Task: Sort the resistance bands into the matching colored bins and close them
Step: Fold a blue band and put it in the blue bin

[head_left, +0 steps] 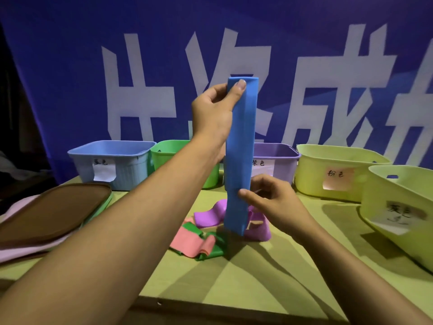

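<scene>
1. Left hand (214, 106) pinches the top fold of the blue band (240, 156), held high over table centre.
2. Right hand (273, 200) pinches its lower part; the band hangs upright.
3. Looks light, soft, floppy, likely grippy rubber; hold at the fold.
4. Blue bin (112, 164) far left, open; path looks free over the lids (50, 212).
5. Purple band (210, 215), pink band (191, 242) and green band (210, 250) lie below.

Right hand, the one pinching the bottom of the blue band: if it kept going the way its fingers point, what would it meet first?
The right hand points left across the table, so beyond the blue band it pinches, it would probably meet the left forearm first, though depth is unclear.
</scene>
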Available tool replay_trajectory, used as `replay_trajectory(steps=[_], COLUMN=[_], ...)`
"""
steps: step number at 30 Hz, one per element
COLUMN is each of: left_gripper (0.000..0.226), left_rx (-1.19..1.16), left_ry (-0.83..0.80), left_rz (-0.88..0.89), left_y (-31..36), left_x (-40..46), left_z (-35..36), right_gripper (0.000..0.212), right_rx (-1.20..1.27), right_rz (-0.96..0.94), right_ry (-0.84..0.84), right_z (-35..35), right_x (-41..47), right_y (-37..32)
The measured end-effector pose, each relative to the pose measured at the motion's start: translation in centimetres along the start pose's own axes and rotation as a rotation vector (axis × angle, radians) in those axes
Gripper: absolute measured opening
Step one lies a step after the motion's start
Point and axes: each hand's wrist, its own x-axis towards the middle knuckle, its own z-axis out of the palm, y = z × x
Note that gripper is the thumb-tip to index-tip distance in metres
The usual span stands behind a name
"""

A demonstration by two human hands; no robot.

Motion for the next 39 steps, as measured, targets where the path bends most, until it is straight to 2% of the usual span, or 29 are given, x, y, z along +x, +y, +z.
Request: replay_trajectory(steps=[3, 8, 13, 16, 25, 28, 30, 32, 34, 36, 39], left_gripper=[0.013, 0.013, 0.017, 0.020, 0.016, 0.015, 0.013, 0.007, 0.004, 0.004, 0.006], left_rx=[0.019, 0.008, 0.002, -0.007, -0.038, -0.067, -0.058, -0.044, -0.027, -0.029, -0.030], left_ry=[-0.005, -0.012, -0.016, 0.002, -0.028, -0.028, -0.038, -0.059, -0.082, -0.092, -0.098], left_rz=[0.005, 0.006, -0.016, -0.064, -0.170, -0.164, -0.145, -0.118, -0.091, -0.079, -0.079], left_y=[0.5, 1.0, 0.0, -2.4, -8.9, -9.5, -9.6, -10.0, -10.6, -11.5, -12.9], left_x=[-0.6, -1.6, -1.7, -1.9, -2.7, -2.5, -2.4, -2.4, -2.5, -2.5, -2.3], left_z=[0.3, 0.5, 0.0, -0.6, -2.2, -2.3, -2.3, -2.2, -2.1, -1.9, -1.7], right_gripper=[0.018, 0.023, 0.026, 0.027, 0.020, 0.027, 0.034, 0.042, 0.041, 0.038, 0.041], right_rx=[-0.053, -0.068, 0.211, 0.137, -0.221, -0.327, -0.377, -0.285, -0.077, 0.050, 0.143], right_rz=[0.054, 0.035, 0.263, 0.361, 0.343, 0.314, 0.247, 0.173, 0.110, 0.041, -0.029], right_ry=[-0.028, -0.121, -0.363, -0.400, -0.315, -0.295, -0.210, -0.028, 0.155, 0.218, 0.215], right_z=[-0.5, -1.0, -2.4, -2.2, -0.9, -1.8, -2.9, -3.9, -3.9, -3.1, -1.2], right_x=[-1.1, -2.3, -3.5, -3.5, -3.0, -2.5, -1.7, -0.5, 1.1, 2.6, 4.5], right_y=[-0.1, -1.2, -1.9, -1.0, 1.9, 1.8, 1.6, 1.8, 2.0, 2.3, 2.8])
